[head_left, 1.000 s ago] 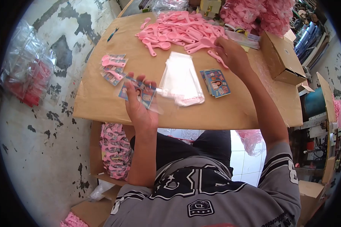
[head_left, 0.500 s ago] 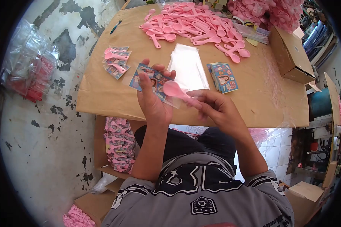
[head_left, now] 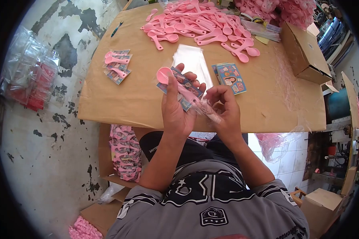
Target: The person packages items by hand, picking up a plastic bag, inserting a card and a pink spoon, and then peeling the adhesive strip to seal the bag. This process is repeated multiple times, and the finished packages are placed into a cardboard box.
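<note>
My left hand (head_left: 175,117) is closed around a clear plastic bag (head_left: 209,112), its thumb pressing near the bowl of a pink measuring spoon (head_left: 183,91). The spoon lies over a blue printed card (head_left: 185,104), its handle pointing down to the right. At the bag's loose end, the curled fingers of my right hand (head_left: 229,117) pinch the plastic. Behind my hands lies a stack of clear bags (head_left: 189,53). A pile of blue printed cards (head_left: 229,79) sits to its right.
Many loose pink spoons (head_left: 195,24) are heaped at the table's back. Packed spoons (head_left: 117,65) lie at the left near a pen (head_left: 116,29). A cardboard box (head_left: 305,53) stands on the right. Below the table, another box holds packed spoons (head_left: 125,153).
The pink spoon has moved left onto the card and now lies along it. My right hand has let go of the handle and holds the bag's end.
</note>
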Demonstrator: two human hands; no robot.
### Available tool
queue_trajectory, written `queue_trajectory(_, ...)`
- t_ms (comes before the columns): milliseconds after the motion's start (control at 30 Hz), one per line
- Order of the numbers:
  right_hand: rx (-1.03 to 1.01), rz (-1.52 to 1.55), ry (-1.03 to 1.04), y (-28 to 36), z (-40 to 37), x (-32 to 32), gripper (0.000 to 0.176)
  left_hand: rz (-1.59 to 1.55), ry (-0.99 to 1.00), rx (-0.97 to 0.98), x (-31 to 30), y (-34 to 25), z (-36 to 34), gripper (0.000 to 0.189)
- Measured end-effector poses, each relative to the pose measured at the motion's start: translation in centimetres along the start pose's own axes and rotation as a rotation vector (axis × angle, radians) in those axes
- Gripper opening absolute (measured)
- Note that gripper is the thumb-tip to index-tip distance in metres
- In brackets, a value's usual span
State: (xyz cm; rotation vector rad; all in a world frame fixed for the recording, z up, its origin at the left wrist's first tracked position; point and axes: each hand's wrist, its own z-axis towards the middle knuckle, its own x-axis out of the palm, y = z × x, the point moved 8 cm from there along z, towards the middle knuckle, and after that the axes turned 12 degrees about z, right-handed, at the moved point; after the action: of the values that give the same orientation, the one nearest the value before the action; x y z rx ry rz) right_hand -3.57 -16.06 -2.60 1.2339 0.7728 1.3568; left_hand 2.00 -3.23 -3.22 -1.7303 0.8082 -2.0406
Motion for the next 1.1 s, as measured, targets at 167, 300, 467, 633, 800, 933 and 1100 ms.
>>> queue_trajectory(167,-0.493,-0.39,0.157,5.4,-0.7,0.9,0.044,0.087,-0.023,-0.085,-0.3,-0.4,-0.1,0.045)
queue_trajectory(300,-0.494,-0.322,0.377,7.3,-0.7,0.4,0.034,0.036,-0.055,-0.09,-1.0,-2.0,0.7,0.047)
queue_trajectory(467,-0.582,-0.653,0.243,7.2,1.8,0.1,0.038,0.006,0.025,-0.175,-0.4,-2.0,0.3,0.049)
queue_trajectory(633,-0.69,-0.727,0.435,6.2,1.4,3.8,0.039,0.025,0.079,-0.32,0.5,0.7,-1.1,0.052)
queue_trajectory(800,-0.436,-0.255,0.491,6.8,2.6,1.8,0.027,0.122,0.082,-0.299,-0.1,-0.5,-1.1,0.059)
queue_trajectory(933,0.002,0.082,0.179,3.0,2.8,-0.8,0.058,0.375,0.245,-0.266,0.9,-0.9,-1.0,0.061)
queue_trajectory(1100,0.13,0.056,0.219,1.0,1.8,-1.0,0.08,0.674,0.212,-0.256,1.1,0.5,-0.9,0.05)
